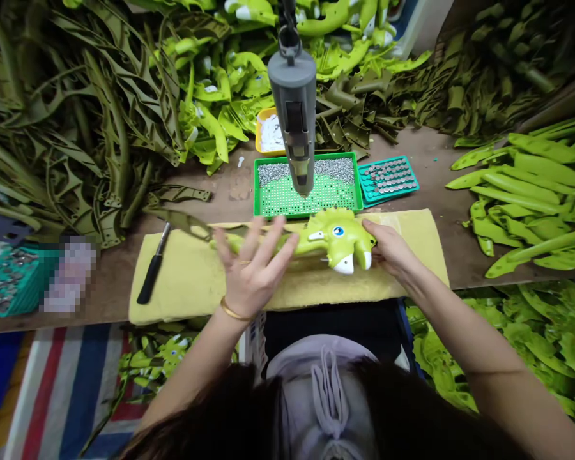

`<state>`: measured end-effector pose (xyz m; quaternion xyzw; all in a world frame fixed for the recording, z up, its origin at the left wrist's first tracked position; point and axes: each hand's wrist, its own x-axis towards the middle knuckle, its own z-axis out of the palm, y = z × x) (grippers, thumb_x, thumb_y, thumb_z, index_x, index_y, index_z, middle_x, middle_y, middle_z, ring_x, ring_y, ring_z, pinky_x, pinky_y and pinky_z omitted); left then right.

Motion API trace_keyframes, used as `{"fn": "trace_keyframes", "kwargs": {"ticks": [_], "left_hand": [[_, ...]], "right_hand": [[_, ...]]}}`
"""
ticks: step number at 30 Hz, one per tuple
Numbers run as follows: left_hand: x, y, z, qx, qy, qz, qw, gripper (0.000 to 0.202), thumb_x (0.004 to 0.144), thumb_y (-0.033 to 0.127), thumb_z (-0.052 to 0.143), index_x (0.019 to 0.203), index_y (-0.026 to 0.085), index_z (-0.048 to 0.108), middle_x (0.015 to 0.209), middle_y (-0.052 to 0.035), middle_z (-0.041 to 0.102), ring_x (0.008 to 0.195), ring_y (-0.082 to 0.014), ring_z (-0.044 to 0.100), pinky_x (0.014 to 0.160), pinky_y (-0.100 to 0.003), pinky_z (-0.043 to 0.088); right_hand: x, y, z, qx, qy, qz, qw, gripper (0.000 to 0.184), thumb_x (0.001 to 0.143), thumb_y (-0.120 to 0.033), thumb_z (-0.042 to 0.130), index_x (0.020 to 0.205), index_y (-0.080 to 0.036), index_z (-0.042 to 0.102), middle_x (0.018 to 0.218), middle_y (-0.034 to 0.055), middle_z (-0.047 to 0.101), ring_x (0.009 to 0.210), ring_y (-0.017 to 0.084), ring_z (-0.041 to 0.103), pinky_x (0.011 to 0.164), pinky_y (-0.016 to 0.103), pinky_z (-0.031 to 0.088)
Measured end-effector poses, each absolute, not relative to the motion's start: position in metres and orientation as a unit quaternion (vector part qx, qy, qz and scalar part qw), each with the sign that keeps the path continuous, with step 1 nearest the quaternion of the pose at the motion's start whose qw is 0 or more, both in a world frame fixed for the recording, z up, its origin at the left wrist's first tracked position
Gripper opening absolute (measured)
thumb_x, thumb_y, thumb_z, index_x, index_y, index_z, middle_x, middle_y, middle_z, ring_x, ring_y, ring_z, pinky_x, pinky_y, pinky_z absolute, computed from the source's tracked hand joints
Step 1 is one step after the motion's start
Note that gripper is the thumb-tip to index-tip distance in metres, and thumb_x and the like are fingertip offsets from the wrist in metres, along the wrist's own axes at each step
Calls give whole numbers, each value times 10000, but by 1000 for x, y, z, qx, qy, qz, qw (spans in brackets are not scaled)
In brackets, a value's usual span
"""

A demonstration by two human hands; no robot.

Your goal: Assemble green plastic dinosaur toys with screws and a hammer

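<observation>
A lime-green toy dinosaur (335, 239) with a blue eye, white horns and a frill lies lengthwise over the yellow cloth (316, 284). Its long dark-olive body part stretches off to the left. My right hand (388, 249) grips the head end, its thumb near the top and the other fingers partly hidden. Over the toy's left half is my left hand (256, 275), fingers spread and slightly blurred; whether they touch the toy I cannot tell. Above the toy hangs a grey electric screwdriver (294, 121), tip pointing down. A black-handled screwdriver (152, 271) rests on the cloth at left.
Behind the cloth stand a green tray (311, 201) of screws and a teal tray (388, 179) with round metal pieces. Olive parts (115, 115) pile up at left, green shells (536, 185) at right. Another teal tray (14, 278) holds small metal pieces.
</observation>
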<state>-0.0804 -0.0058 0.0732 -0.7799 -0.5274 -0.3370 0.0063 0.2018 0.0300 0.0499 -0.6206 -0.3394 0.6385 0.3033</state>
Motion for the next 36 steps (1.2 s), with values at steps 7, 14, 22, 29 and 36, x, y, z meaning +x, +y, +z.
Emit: {"fn": "trace_keyframes", "kwargs": {"ticks": [7, 14, 22, 29, 36], "left_hand": [[-56, 27, 90, -896, -398, -195, 11, 235, 916, 253, 502, 1083, 200, 658, 1012, -50, 740, 884, -185, 692, 1055, -458, 394], [-84, 33, 88, -873, -431, -223, -41, 284, 922, 312, 509, 1108, 162, 663, 984, -97, 739, 897, -213, 693, 854, -362, 531], [-64, 32, 94, -885, -363, -292, -11, 244, 864, 193, 592, 1100, 165, 648, 957, -92, 737, 881, -220, 693, 852, -367, 540], [-126, 12, 74, -910, -315, -269, -1, 524, 820, 72, 610, 1314, 219, 519, 1070, -94, 719, 970, -225, 695, 879, -364, 569], [-180, -10, 32, -918, -351, -184, -17, 507, 839, 81, 532, 1303, 284, 504, 1208, -131, 651, 1090, -290, 647, 877, -455, 579]], "right_hand": [[217, 31, 80, -457, -804, 200, 323, 436, 848, -579, 517, 1075, -233, 658, 1054, 80, 718, 1041, 233, 636, 947, 422, 472], [224, 44, 89, -426, -851, 103, 289, 257, 899, -345, 547, 1087, -207, 653, 1058, 72, 734, 976, 198, 669, 926, 397, 476], [147, 34, 102, -368, -907, 23, 203, 313, 951, -353, 434, 1019, -137, 650, 838, 70, 714, 791, 181, 611, 721, 333, 417], [243, 105, 139, -572, -745, -2, 343, 362, 956, -436, 376, 1051, -189, 623, 1041, 76, 687, 968, 181, 626, 863, 343, 469], [382, 207, 64, -870, -492, -26, 15, 447, 881, -322, 504, 1228, -41, 486, 1161, 280, 594, 1038, 329, 606, 819, 421, 442]]}}
